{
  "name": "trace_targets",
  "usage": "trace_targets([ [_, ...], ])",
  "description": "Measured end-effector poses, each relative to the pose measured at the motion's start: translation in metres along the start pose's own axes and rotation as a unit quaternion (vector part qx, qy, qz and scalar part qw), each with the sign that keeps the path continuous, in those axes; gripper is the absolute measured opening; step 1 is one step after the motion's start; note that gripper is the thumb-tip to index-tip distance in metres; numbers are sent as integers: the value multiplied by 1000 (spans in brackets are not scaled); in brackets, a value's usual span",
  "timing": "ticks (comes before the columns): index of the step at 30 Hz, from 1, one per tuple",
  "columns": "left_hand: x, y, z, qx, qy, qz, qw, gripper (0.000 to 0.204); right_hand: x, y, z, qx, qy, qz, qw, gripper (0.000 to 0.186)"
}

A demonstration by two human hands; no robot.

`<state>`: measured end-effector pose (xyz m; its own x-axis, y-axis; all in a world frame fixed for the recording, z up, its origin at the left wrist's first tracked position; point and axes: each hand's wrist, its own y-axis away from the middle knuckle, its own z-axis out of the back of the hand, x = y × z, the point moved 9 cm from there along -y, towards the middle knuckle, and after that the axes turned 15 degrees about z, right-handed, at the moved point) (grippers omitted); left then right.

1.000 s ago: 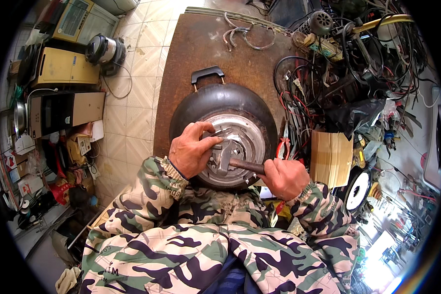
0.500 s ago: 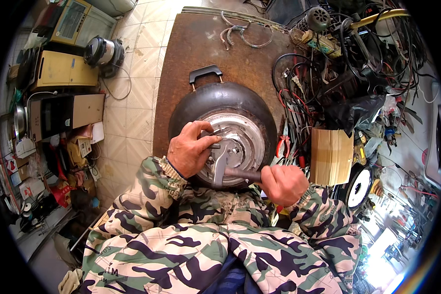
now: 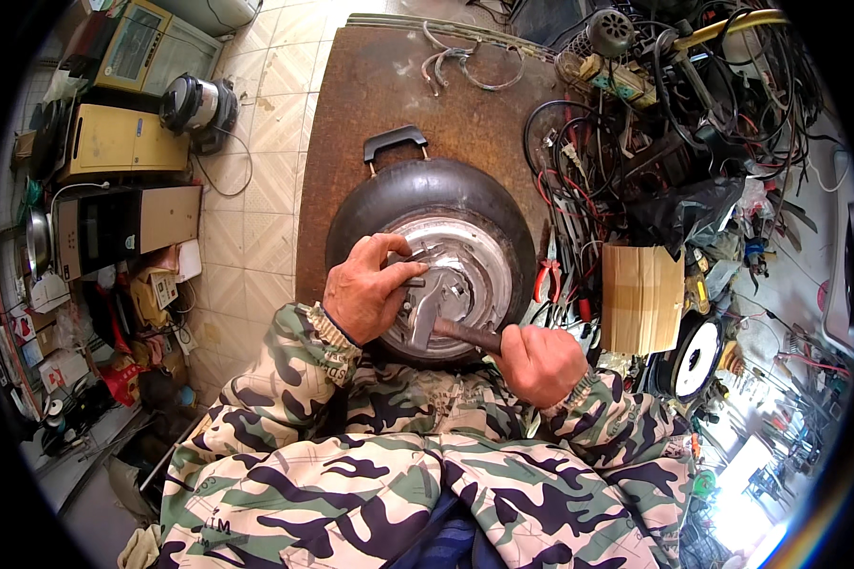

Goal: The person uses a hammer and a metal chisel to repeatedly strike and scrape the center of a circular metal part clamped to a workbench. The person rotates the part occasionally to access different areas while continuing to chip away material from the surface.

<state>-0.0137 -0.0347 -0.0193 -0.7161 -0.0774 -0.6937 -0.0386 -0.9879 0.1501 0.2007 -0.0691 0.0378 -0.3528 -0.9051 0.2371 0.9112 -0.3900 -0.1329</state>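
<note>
A wheel with a fat black tyre (image 3: 427,185) and a silvery metal hub (image 3: 491,261) lies flat before me. Over the hub's left part, my left hand (image 3: 362,292) pinches a short dark metal rod, like a punch or chisel (image 3: 416,282); its working end is hard to make out. My right hand (image 3: 541,365) is wrapped round the dark handle of a hammer (image 3: 425,318). The hammer's grey head is over the lower left of the hub, close to the rod; whether they touch I cannot tell.
The wheel rests on a brown board (image 3: 484,123); a black handle (image 3: 395,142) sticks out beyond it. Red-handled pliers (image 3: 547,275), tangled cables (image 3: 579,161) and a cardboard box (image 3: 641,299) crowd the right. Grey hoses or wires (image 3: 465,66) lie at the far end.
My right hand has shifted slightly left and nearer to me, and the hammer is more sharply in view, its handle slanting more. The left hand and the wheel stay put.
</note>
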Motion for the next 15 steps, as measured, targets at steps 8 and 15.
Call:
trace_targets([
  [8, -2, -1, 0, 20, 3, -2, 1000, 48, 7, 4, 1, -5, 11, 5, 1000, 28],
  [15, -2, -1, 0, 6, 7, -6, 1000, 46, 6, 1, 10, -46, 11, 45, 998, 24],
])
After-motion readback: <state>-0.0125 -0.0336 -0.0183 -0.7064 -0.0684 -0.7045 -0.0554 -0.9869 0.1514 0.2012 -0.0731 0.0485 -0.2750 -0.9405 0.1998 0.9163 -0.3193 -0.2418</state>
